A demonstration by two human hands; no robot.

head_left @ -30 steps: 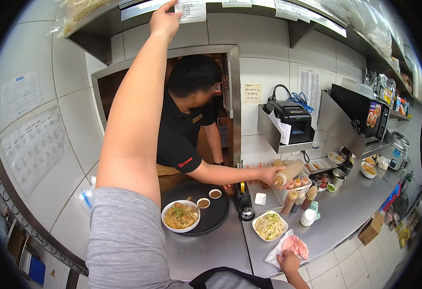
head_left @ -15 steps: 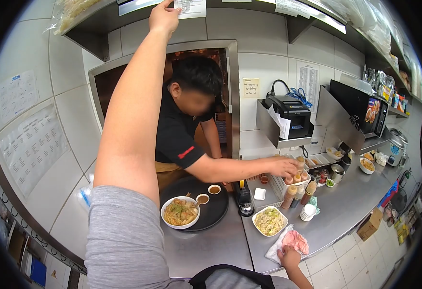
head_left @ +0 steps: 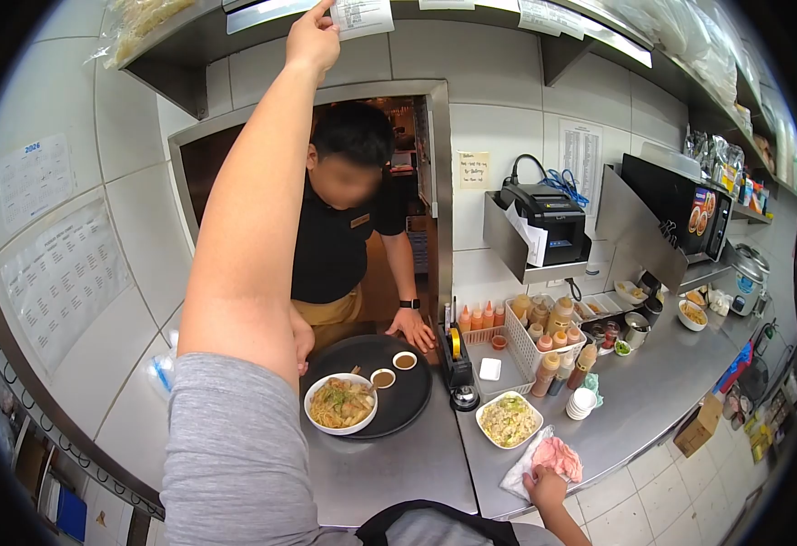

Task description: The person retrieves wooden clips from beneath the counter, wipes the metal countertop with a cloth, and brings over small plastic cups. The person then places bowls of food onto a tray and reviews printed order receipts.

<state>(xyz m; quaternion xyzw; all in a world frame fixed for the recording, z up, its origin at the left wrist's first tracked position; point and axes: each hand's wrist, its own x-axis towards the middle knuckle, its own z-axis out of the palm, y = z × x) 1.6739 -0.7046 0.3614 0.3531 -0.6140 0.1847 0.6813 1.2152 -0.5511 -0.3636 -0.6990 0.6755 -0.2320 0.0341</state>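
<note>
Paper slip (head_left: 364, 18), top of frame; left hand (head_left: 313, 42) at its left edge.
Co-worker's hand (head_left: 412, 329) has left the bottles (head_left: 559, 316), right of centre, now on counter (head_left: 376, 473) beside tray (head_left: 409, 397); bottles free. Left fingertips crop out above; I can't tell if they pinch. Right hand (head_left: 547, 489), lower right, half-curled at pink cloth (head_left: 559, 458), grip hidden.

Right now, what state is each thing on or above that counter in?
Left fingers: raised, at the printed slip, grip unclear
Printed slip: facing out, text too small to read
Right fingers: touching the pink cloth
Pink cloth: crumpled
Noodle bowl: filled, on the black tray
Sauce cups: two on the tray, holding brown sauce
Rice bowl: filled
White cups: stacked
Receipt printer: white paper at its side
Squeeze bottles: mostly upright
</note>
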